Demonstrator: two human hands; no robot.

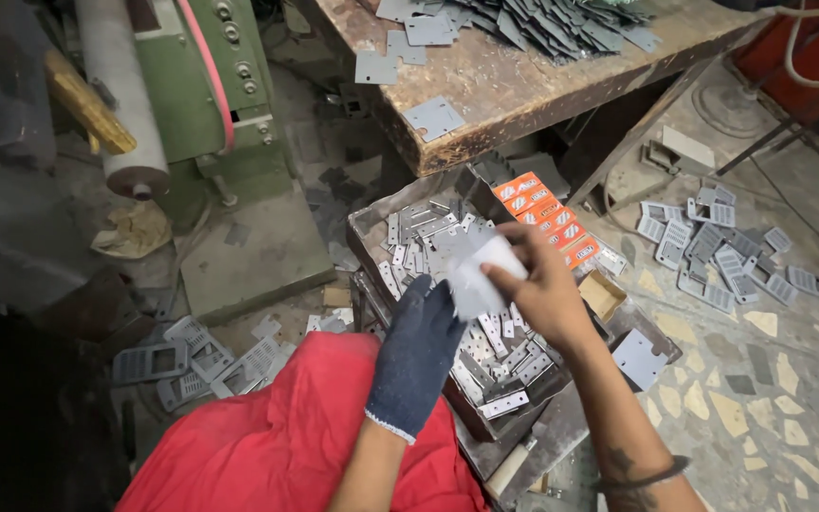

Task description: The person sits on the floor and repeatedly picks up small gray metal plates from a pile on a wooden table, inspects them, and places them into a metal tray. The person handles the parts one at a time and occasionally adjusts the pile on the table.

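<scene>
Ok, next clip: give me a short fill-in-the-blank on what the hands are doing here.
The left hand wears a dark ____. 
The bare right hand pinches a flat metal ____ above the tray. 
The boxes beside the tray are ____ in colour.
Missing words: glove; plate; orange

A small metalworking workshop: a worn wooden bench (523, 95) heaped with stamped metal plates (542, 24), a green machine (210, 85), a tray of perforated strips (485, 351), and offcuts littering the floor (770, 379).
</scene>
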